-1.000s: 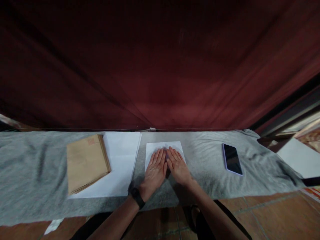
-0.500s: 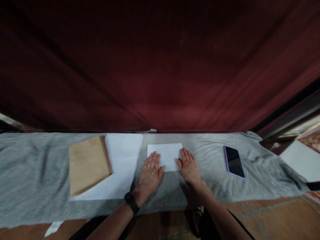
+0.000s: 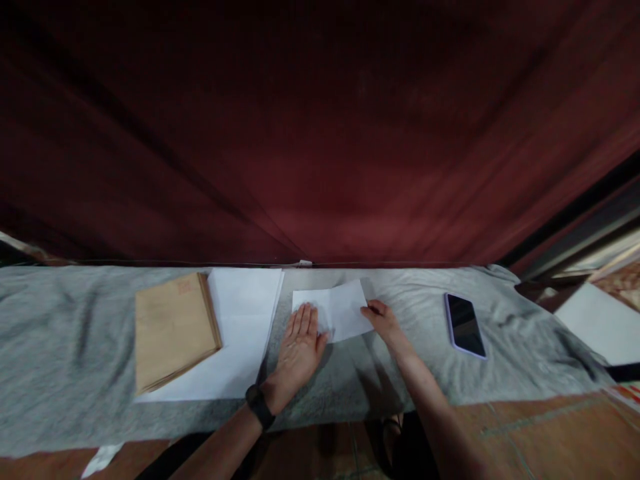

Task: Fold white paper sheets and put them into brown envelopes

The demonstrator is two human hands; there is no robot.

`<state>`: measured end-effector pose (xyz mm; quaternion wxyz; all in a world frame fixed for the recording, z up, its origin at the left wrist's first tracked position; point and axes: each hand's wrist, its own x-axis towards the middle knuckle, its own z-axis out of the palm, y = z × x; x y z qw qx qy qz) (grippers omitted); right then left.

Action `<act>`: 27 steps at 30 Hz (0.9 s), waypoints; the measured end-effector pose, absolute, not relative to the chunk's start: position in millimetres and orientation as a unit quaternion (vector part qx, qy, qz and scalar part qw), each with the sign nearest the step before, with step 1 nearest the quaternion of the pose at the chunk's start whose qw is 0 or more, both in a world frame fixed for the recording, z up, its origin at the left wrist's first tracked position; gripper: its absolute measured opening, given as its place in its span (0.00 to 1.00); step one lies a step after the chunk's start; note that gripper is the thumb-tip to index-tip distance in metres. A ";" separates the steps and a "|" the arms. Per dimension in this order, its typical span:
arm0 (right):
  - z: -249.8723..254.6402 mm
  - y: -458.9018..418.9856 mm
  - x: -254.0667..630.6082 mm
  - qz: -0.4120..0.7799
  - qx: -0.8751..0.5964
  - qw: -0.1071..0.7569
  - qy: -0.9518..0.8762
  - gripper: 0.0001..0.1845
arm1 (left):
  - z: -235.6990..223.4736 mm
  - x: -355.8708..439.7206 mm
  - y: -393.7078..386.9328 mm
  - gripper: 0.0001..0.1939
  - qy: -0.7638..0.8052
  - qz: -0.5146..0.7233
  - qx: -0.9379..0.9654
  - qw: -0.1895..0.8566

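Note:
A small white sheet of paper (image 3: 346, 308), creased near its middle, lies in front of me on the grey cloth. My left hand (image 3: 302, 340), with a dark band on the wrist, rests flat on the paper's left half, fingers stretched out. At the right edge, my right hand (image 3: 383, 319) pinches the paper between thumb and fingers. That right half is tilted up off the cloth, and a shadow falls beneath it.
Left of my hands, a stack of brown paper envelopes (image 3: 175, 330) sits on larger white sheets (image 3: 245, 333). A phone (image 3: 465, 325) in a purple case lies to the right on the grey cloth (image 3: 415, 373). A dark red curtain (image 3: 320, 167) hangs behind.
My hands moved apart from the paper's middle to its two sides. The right hand then went from lying flat to pinching the right edge, which has risen. The left stays flat.

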<state>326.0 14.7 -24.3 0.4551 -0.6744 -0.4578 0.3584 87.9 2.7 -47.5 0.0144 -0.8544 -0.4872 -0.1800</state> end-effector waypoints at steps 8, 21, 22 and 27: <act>27.6 -0.2 296.8 0.535 -0.451 0.622 -0.352 0.14 | -6.2 120.9 -1.0 0.32 -0.490 -0.252 -0.834 -0.007; 30.3 -8.3 287.6 0.530 -0.418 0.607 -0.419 0.10 | 16.9 127.6 4.3 0.28 -0.471 -0.273 -0.836 -0.071; 29.5 -7.7 288.4 0.527 -0.420 0.608 -0.420 0.11 | 18.0 127.2 5.5 0.27 -0.475 -0.289 -0.825 -0.100; 13.1 3.8 302.0 0.469 -0.487 0.653 -0.341 0.20 | 27.8 125.5 12.2 0.23 -0.510 -0.465 -0.605 -0.396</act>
